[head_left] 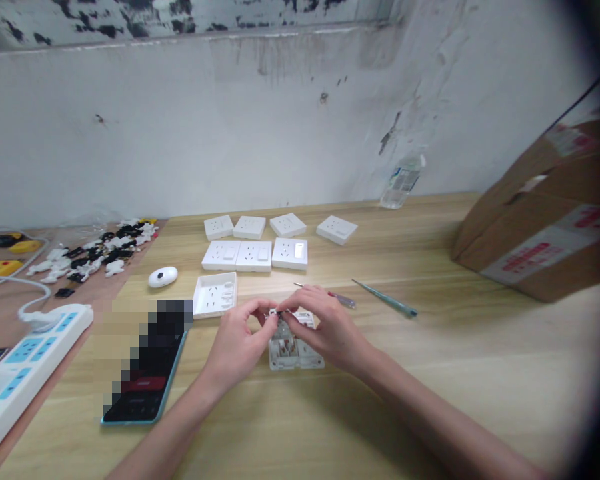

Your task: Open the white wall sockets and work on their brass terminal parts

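My left hand and my right hand meet over an opened white wall socket module that lies on the wooden table. Both hands pinch a small dark part between thumb and fingertips just above the module's far edge. Left of my left hand a detached white socket cover plate rests on the table.
Several white socket panels lie in two rows behind. Two screwdrivers lie to the right, a cardboard box far right, a plastic bottle by the wall. A phone, a white oval case, a power strip and small black-and-white parts sit left.
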`<state>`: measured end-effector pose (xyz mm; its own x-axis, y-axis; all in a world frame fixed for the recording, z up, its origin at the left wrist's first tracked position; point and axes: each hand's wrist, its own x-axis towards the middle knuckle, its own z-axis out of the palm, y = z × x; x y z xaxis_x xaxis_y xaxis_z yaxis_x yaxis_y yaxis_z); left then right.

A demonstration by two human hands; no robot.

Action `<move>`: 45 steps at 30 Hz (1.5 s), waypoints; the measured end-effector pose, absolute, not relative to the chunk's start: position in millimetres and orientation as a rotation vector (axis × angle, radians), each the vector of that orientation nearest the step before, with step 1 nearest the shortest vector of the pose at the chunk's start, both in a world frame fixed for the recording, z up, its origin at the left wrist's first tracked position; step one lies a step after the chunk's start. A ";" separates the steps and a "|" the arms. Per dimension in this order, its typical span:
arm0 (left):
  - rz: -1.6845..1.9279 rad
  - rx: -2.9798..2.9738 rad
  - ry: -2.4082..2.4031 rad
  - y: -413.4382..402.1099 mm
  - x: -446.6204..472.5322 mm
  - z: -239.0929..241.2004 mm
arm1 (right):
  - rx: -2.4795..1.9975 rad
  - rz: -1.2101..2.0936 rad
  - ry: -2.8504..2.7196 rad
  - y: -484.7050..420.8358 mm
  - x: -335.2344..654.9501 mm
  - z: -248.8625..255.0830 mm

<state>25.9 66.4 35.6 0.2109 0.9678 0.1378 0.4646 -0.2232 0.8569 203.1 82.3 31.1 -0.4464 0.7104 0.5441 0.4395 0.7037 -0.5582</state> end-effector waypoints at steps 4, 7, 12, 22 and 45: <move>0.934 1.811 1.332 67.1 25.6 35.6 | -0.898 0.430 -2.109 82.1 202.4 29.7; 0.942 1.821 1.308 67.7 25.6 35.6 | -0.916 0.442 -2.105 82.1 202.3 28.9; 0.936 1.875 1.251 67.4 25.9 37.1 | -0.914 0.491 -2.137 83.4 204.6 30.6; 0.912 1.941 1.122 67.4 19.2 42.8 | -0.902 0.506 -2.179 87.1 211.5 34.4; 0.833 2.101 0.910 73.2 2.6 46.2 | -0.932 0.826 -1.907 80.4 213.7 50.0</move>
<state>2.6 73.2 46.2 0.5482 0.7892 0.2769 0.3460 -0.5154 0.7840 213.7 80.4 50.0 -0.3728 0.8410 0.3921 0.2892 0.5068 -0.8121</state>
